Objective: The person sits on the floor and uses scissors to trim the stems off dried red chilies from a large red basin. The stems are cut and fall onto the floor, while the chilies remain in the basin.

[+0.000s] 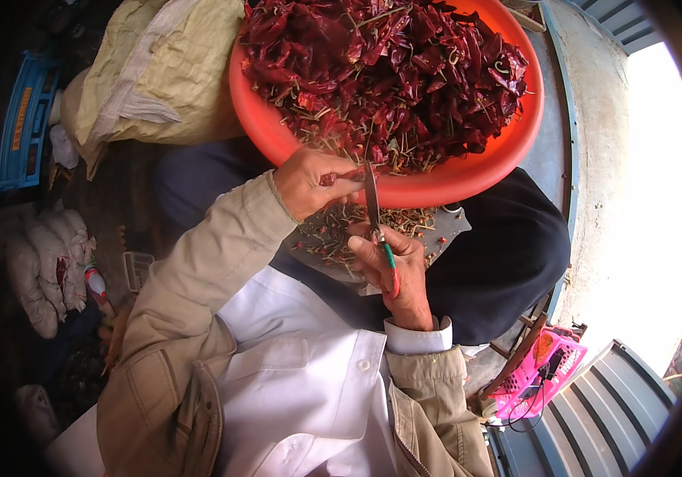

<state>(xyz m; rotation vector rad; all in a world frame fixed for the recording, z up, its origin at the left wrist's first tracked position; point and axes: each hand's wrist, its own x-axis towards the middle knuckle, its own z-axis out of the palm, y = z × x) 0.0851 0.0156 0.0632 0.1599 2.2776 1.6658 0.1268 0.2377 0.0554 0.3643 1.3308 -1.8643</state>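
My left hand (310, 183) pinches a dried red chili pepper (328, 179), much of it hidden by the fingers, over the near rim of an orange-red plastic basin (466, 186). Scissors (372, 200) with red and green handles are gripped in my right hand (403, 268), below the rim. Their blades point away from me, next to the fingertips of my left hand and the pepper. Whether the blades touch the pepper is hard to tell. Dried red chilies (400, 71) are heaped in the basin, with loose stems near its front. Beneath the rim, cut stems (341, 235) litter a grey sheet between my legs.
A yellowish woven sack (188, 77) leans against the basin's left side. Farther left are a blue plastic crate (26, 125) and pale bundled bags (54, 262). At lower right stands a pink plastic basket (546, 372) with a black cable, beside a corrugated metal panel (609, 411).
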